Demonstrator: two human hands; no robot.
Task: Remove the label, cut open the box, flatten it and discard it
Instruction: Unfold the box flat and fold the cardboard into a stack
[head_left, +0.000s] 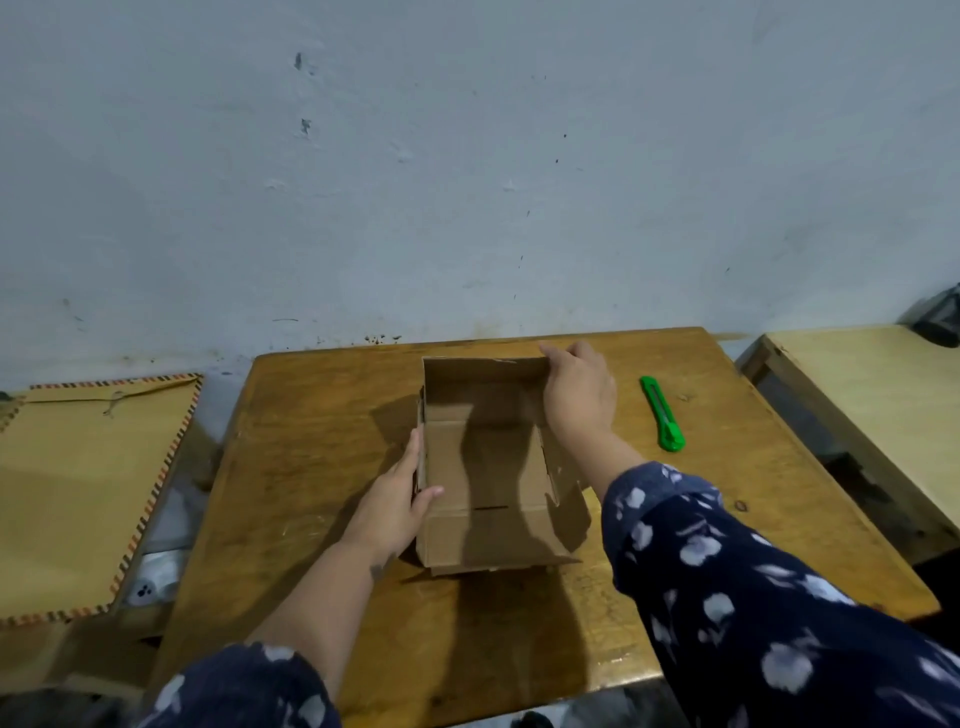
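left hand (392, 506) lay flat against the left wall of the cardboard box (485, 467), fingers extended along the outside, thumb hooked over the top edge onto the inner face — a loose clasp on the wall, not a closed fist. right hand (576, 389) gripped the far right corner of the box, fingers curled over the rim at the back, palm against the outer side; the fingertips were partly hidden behind the cardboard, so how tightly they pinched could not be told.

box sat near the middle of the wooden table (322, 467), open at the top, interior bare. plain brown corrugated board, matte, edges slightly ragged along the far rim. a short slit showed in the floor near the front wall. the right wall was jagged and partly torn, a flap of it leaning outward toward the right forearm. another flap stuck out flat at the front bottom edge.

green utility knife (662, 414) lay on the table to the right of the box, apart from it and from the right hand — slim plastic body; whether its blade was out could not be seen.

table top was varnished, worn, orange-brown with scratches. both sleeves (753, 597) dark blue with pale floral print.
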